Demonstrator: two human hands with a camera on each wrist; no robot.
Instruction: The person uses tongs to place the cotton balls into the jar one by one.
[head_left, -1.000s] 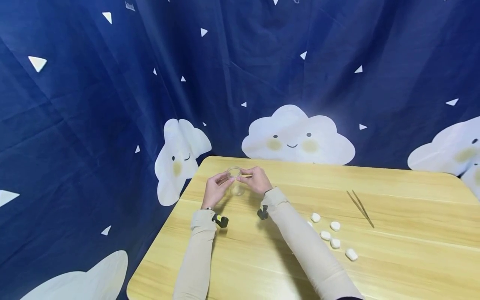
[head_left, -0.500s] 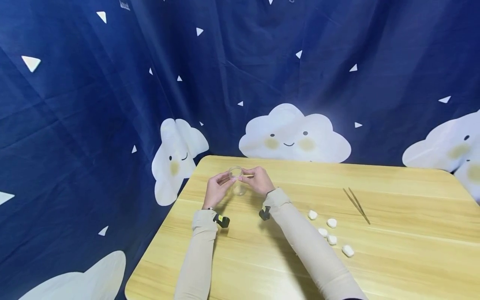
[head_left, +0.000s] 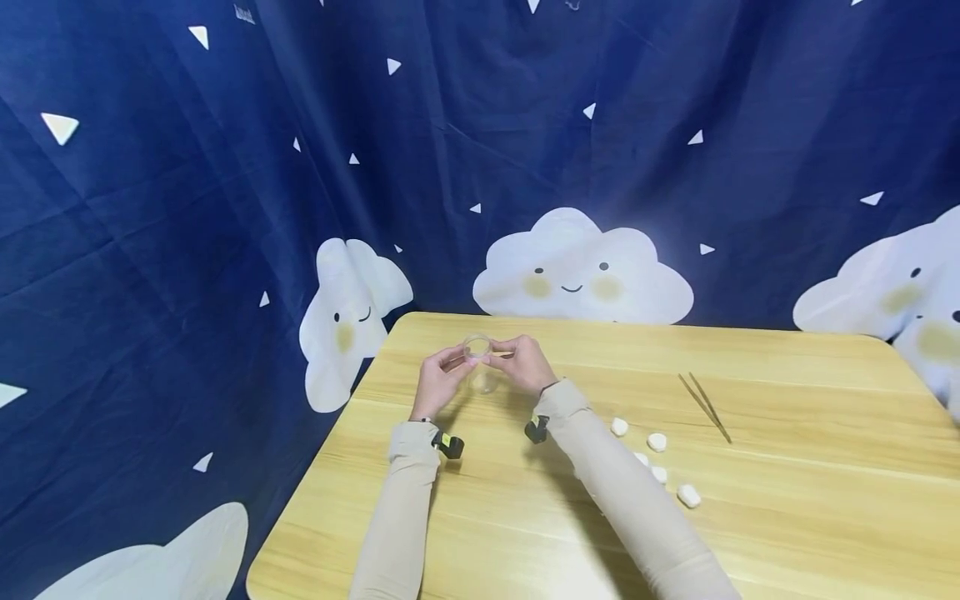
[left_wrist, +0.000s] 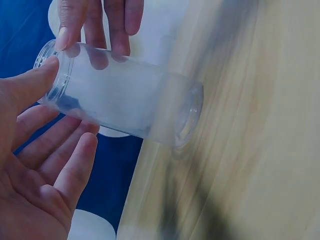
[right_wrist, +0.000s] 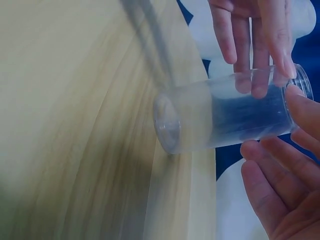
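Note:
A clear, see-through plastic jar [head_left: 482, 385] stands upright near the table's far left part, its open threaded mouth upward. My left hand [head_left: 437, 383] grips it just below the rim from the left, thumb at the neck and fingers behind the wall. From the right, my right hand [head_left: 527, 365] holds the same neck, its thumb close to the left one. In the left wrist view the jar [left_wrist: 135, 97] looks empty, and its base is at the wood. The right wrist view shows the jar [right_wrist: 200, 117] between both sets of fingers.
Several white marshmallow-like pieces [head_left: 657, 442] lie on the wooden table [head_left: 787, 417], some partly behind the right sleeve. Metal tweezers [head_left: 707, 407] lie farther right. A dark blue curtain [head_left: 420, 167] with clouds hangs behind the table.
Both hands and the jar have shifted slightly to the right over the table, the grip staying the same. The head view has turned a little to the right.

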